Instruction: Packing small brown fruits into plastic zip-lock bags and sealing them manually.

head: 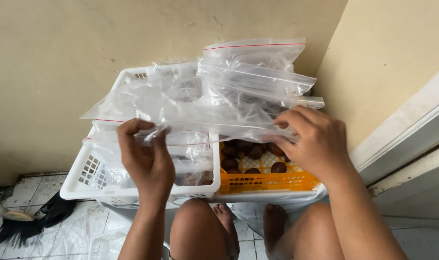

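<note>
Left hand (143, 153): fingers curled shut on the near edge of a crumpled clear zip bag (154, 131), pinched between thumb and fingertips, palm turned toward the camera.
Right hand (310, 142): back of the hand up, fingertips pressed onto the right part of the bag stack (238, 91); the fingertips sink behind plastic, so whether they grip or only rest on it cannot be told.
Bag stack: many clear bags with thin red seal lines, piled loosely over both baskets; layers overlap so much that single bags are hard to separate or count.
White basket (92, 175): slotted plastic, on the left; its inside is almost wholly covered by the bags, contents unclear.
Orange basket (267, 180): just beside the white one, touching it; only its near part shows under the stack.
Brown round items (278, 167): a few lie in the orange basket; most are hidden by plastic and the right hand, and their kind is hard to make out.
Broom (22, 219): dark bristles on the tiled floor at lower left, handle cut off by the frame edge.
Knees and bare feet (275, 219): below the baskets, partly cut off.
</note>
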